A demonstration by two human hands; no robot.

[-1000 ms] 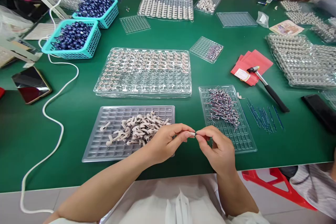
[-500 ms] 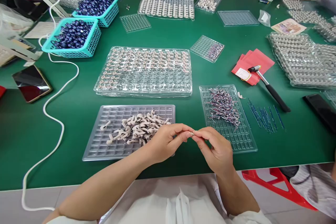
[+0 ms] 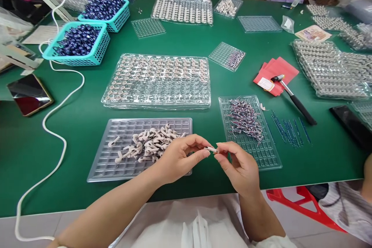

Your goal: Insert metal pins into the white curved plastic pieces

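Observation:
A small white earbud shell [image 3: 211,149] is held between my two hands, over the gap between two trays. The thumb and fingers of my left hand [image 3: 184,159] pinch its left end. My right hand [image 3: 240,166] pinches at the stem end; any smaller part under those fingertips is too small to make out. Left of the hands, a clear tray [image 3: 100,162] bears a heap of similar earbud shells [image 3: 152,139]. Behind my right hand lies another clear tray [image 3: 270,159] with a pile of thin wired parts [image 3: 244,118].
A large tray of earbud pieces [image 3: 157,81] lies ahead. A hammer [image 3: 296,100] rests partly on red envelopes [image 3: 276,73], with blue strips [image 3: 287,130] nearby. Turquoise baskets [image 3: 99,52], a phone [image 3: 29,95] and a white cable [image 3: 55,133] are leftward. Two people sit opposite.
My fingertips have drawn apart slightly, so more of the earbud shell shows between them. The view has shifted a little; the trays are where they were.

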